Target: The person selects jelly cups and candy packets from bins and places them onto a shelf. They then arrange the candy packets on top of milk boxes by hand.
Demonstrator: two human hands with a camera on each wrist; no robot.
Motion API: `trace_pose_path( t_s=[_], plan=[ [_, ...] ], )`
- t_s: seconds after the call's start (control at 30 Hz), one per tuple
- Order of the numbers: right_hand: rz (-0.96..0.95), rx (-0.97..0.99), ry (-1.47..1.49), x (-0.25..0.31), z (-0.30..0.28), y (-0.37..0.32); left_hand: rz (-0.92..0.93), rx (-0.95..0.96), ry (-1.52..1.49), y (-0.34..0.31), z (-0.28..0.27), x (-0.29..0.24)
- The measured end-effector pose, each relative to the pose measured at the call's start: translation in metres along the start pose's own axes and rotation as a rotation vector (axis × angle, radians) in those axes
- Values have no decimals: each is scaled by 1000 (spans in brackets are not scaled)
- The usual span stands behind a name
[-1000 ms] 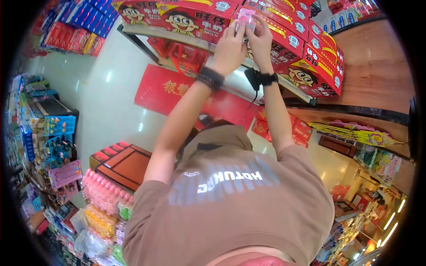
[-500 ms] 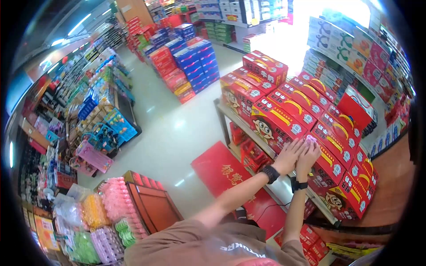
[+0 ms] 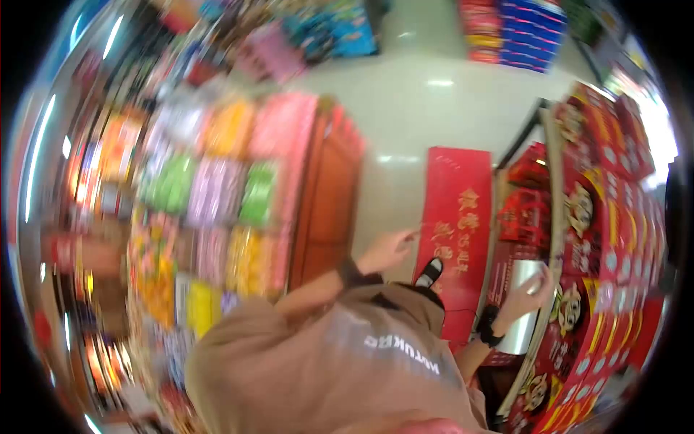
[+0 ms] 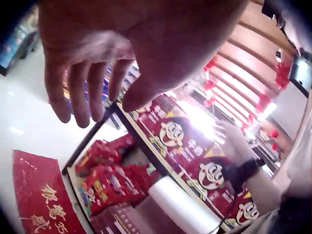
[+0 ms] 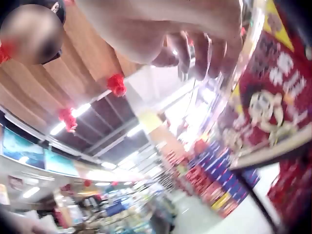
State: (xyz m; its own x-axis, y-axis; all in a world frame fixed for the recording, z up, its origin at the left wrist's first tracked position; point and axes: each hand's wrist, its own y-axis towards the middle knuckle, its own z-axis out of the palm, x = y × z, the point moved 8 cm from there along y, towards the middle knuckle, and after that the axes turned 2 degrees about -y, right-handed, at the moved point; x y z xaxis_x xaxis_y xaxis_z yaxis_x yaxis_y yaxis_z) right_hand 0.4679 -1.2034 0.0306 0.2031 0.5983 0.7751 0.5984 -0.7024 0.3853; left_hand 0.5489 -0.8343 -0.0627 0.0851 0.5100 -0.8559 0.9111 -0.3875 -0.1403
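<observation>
My left hand (image 3: pixel 387 253) is held out over the floor, to the left of the shelf. In the left wrist view its fingers (image 4: pixel 80 92) hang loosely with nothing in them. My right hand (image 3: pixel 531 293) is beside the shelf front, nearest to the red milk cartons (image 3: pixel 571 307) and overlapping a white roll (image 3: pixel 517 329) in the head view. The right wrist view shows its fingers (image 5: pixel 202 56) loosely bent, holding nothing. On top of the cartons lies a small pale pink item (image 3: pixel 605 295), blurred.
A red mat (image 3: pixel 455 210) with gold characters lies on the floor by the shelf. Left of it stands a brown wooden display stand (image 3: pixel 329 195) beside bagged goods in several colours. Red bags (image 3: pixel 524 213) fill the lower shelf. Blue packs (image 3: pixel 531 32) are stacked farther back.
Both hands were together at the pink item on the cartons. They have come away and apart, the left farther left, the right down by the shelf front. The head view has turned left.
</observation>
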Motion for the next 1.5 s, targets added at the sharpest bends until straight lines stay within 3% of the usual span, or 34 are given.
trace_pose_path(
  t_s=[0.03,0.1,0.17,0.3,0.4,0.5,0.57,0.63,0.8,0.9,1.0,1.1,1.13,1.23,1.3,1.4,1.5],
  plan=[
    [96,220,156,11,42,-27,-46,-78,-51,-17,-23,3],
    [-119,523,97,66,107,-81,-118,-231,-161,-55,-67,-1],
    [-60,930,319,113,158,-151,-167,-379,-286,-97,-104,8],
    [-524,1463,326,202,197,-268,-234,-626,-305,-192,-163,37],
    [-765,1679,288,252,217,-342,-196,-851,-501,-269,-205,75],
    [-915,1720,494,319,222,-399,-194,-1053,-490,-345,-247,110],
    [-982,1759,548,345,236,-448,-334,-1190,-645,-399,-278,117],
    [-1047,1814,595,373,239,-493,-456,-1346,-42,-461,-310,144],
    [-1071,2015,682,446,234,-585,-590,-1482,-3,-559,-355,264],
    [-967,2203,576,472,238,-629,-584,-1568,213,-570,-377,323],
    [-1170,2001,757,499,242,-657,-727,-1592,177,-567,-403,341],
    [-1119,2064,765,503,253,-682,-891,-1492,298,-562,-426,359],
    [-1132,2092,707,502,256,-688,-873,-1398,412,-560,-433,368],
    [-1183,2115,600,494,260,-699,-906,-1406,530,-554,-443,384],
    [-1242,2063,607,481,259,-697,-951,-1364,465,-552,-447,403],
    [-1086,2137,573,466,255,-680,-1000,-1284,388,-550,-443,413],
    [-1034,2178,425,430,268,-677,-1037,-1211,549,-544,-443,401]
  ],
)
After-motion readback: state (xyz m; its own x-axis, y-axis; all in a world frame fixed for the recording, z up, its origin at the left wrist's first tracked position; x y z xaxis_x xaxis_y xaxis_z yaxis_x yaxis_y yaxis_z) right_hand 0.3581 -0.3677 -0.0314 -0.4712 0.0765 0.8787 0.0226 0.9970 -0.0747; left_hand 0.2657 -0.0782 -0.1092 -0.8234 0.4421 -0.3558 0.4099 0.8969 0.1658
